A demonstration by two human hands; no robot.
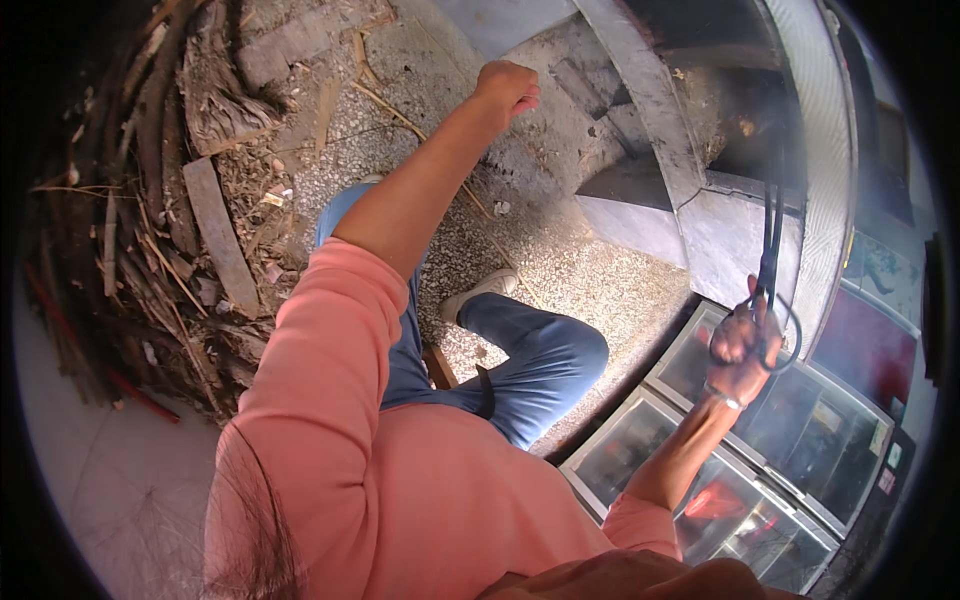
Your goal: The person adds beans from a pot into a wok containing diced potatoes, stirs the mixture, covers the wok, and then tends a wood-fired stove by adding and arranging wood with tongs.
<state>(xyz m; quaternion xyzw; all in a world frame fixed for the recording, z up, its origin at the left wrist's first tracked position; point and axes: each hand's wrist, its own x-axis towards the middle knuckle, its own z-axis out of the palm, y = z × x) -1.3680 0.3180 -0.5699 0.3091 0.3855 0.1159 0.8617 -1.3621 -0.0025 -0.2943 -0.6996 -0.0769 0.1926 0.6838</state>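
My right hand is wrapped around the looped handles of long dark metal fire tongs. Their shafts run up the frame into the dark mouth of a wood stove, where thin smoke blurs the far ends. Whether the tips grip anything cannot be made out. My left hand is stretched forward in a loose fist above the floor, near the stove's lower recess. No object shows in it.
Firewood branches, a flat board and bark scraps lie heaped on the left. Stone-chip flooring spreads around my shoe. A glass-fronted cabinet stands at the right, beside the stove's pale rim.
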